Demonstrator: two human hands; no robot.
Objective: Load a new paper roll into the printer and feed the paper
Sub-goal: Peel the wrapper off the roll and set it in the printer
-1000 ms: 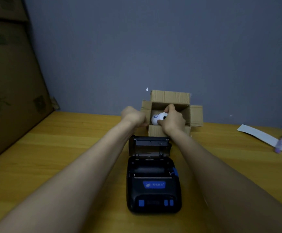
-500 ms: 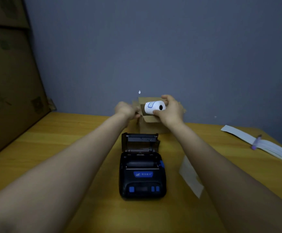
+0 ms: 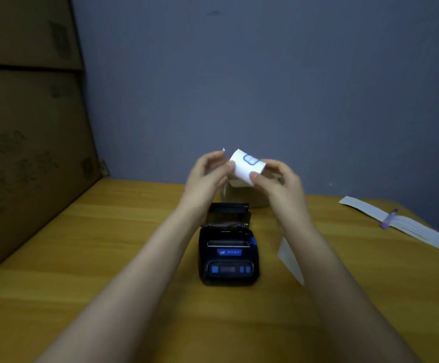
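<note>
A white paper roll (image 3: 244, 167) with a blue label hangs in the air above the table, tilted. My right hand (image 3: 278, 179) grips its right end between thumb and fingers. My left hand (image 3: 208, 171) touches its left end with curled fingertips. Below them on the table stands the black printer (image 3: 228, 255) with blue buttons, its lid (image 3: 227, 214) swung up and open at the back, so the paper bay shows. A small cardboard box (image 3: 239, 195) stands behind the printer, mostly hidden by my hands.
A loose white paper slip (image 3: 290, 260) lies right of the printer, partly under my right forearm. A long strip of paper (image 3: 407, 227) with a purple pen (image 3: 388, 218) lies at the right table edge. Large cardboard boxes (image 3: 24, 142) stand along the left. A grey wall is behind.
My right hand lifted the roll out of the small box and brought it up and toward me. My left hand left the box and came to the roll's left end.
</note>
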